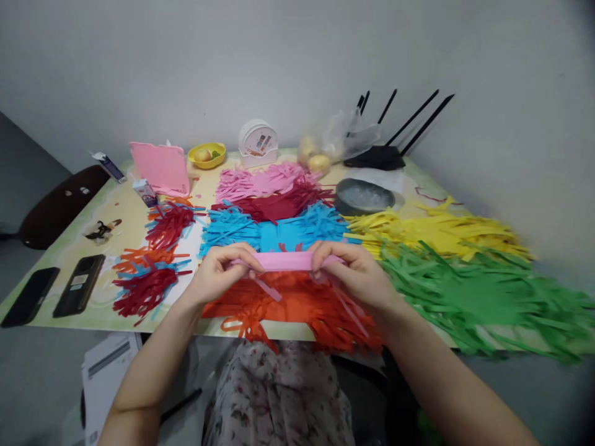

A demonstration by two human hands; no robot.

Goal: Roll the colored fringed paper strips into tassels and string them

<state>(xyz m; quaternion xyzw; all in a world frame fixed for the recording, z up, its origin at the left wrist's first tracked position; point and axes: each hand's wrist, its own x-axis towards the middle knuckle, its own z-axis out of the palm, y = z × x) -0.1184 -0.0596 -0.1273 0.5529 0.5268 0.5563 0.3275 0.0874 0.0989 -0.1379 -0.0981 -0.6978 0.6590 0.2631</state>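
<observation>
Here the pink paper strip (pixel 288 261) spans between left hand (pixel 218 275) and right hand (pixel 356 272).

On the desk (pixel 121 214) a black phone (pixel 28 297) lies beside a remote-like handset (pixel 78 285). Farther back stand a pink case (pixel 160 167), a yellow bowl (pixel 207 156) and a black router (pixel 379 158). Green fringed paper (pixel 478 297) sprawls at the right.

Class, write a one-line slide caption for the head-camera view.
Left hand and right hand pinch a pink paper strip over orange fringed paper.
</observation>
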